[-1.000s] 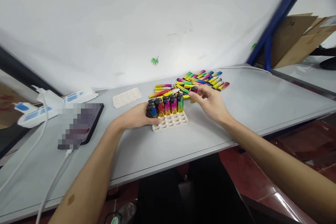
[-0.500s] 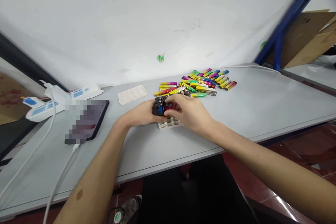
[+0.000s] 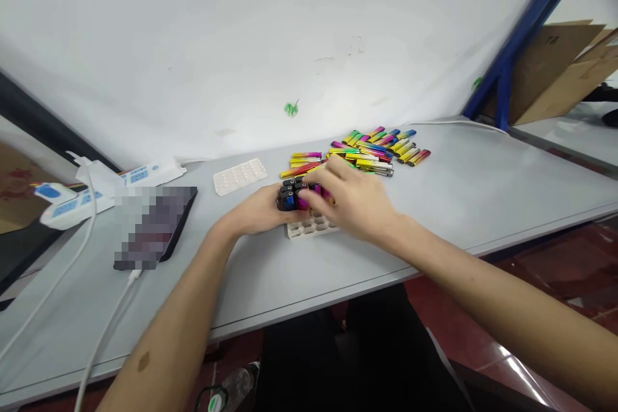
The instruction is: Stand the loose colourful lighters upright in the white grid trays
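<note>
My left hand [image 3: 259, 209] curls around a cluster of black-topped lighters [image 3: 288, 194] standing upright at the left part of a white slotted tray [image 3: 313, 226]. Blue and magenta bodies show below their black tops. Over the right side of this cluster, my right hand [image 3: 355, 196] has its thumb and fingers bent around a lighter with a pinkish body, mostly hidden by the fingers. Empty slots show along the tray's front edge. Just behind the hands lies a loose pile of shiny multicoloured lighters [image 3: 369, 156], yellow, red, green, blue and purple.
A second white tray [image 3: 240, 176] lies behind my left hand. On the left are a phone [image 3: 157, 225] with a white cable [image 3: 109, 328] and a white power strip [image 3: 149, 174]. A white wall closes the back; a blue metal frame [image 3: 505, 87] and cardboard [image 3: 545, 64] stand at right.
The view has shifted slightly. My right hand has lifted its knuckles and spread a little over the cluster, and a magenta lighter now shows beside the blue one. My left hand keeps its hold.
</note>
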`<move>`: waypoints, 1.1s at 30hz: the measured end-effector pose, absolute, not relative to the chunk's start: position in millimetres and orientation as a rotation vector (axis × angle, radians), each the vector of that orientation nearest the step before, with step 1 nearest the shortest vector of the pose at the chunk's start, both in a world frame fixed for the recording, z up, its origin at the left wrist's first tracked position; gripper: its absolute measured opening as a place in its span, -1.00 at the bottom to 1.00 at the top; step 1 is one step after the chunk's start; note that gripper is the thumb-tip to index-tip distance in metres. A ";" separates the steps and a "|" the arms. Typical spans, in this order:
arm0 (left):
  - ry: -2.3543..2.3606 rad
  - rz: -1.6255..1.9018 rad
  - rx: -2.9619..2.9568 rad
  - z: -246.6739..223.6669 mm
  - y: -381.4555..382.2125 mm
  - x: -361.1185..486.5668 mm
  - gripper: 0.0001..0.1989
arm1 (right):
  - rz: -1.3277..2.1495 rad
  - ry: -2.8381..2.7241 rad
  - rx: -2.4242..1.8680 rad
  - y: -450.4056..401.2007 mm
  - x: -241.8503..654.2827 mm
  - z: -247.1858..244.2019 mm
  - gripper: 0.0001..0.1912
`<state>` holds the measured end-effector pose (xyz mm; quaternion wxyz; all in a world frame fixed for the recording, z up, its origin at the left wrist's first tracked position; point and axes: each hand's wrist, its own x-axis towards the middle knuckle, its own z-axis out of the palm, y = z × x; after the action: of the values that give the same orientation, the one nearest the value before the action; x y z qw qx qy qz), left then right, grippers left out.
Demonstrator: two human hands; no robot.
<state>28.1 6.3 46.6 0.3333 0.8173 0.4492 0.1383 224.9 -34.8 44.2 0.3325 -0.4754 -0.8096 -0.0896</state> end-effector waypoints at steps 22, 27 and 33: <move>1.357 0.252 2.083 51.2 7.7 20.4 -0.37 | 0.622 -1.554 -1.236 14.2 322.3 10.2 -0.71; 1.359 0.236 2.083 51.9 8.5 18.6 -0.39 | 0.988 -1.410 -1.152 10.5 311.9 8.1 -0.74; 1.338 0.240 2.048 50.3 8.7 19.7 -0.46 | 0.697 -1.658 -1.218 10.2 310.0 -2.6 -0.88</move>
<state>19.7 8.7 50.3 0.3352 0.7849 0.5130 0.0918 310.0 10.2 -2.6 0.4661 -0.4961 -0.6753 0.2839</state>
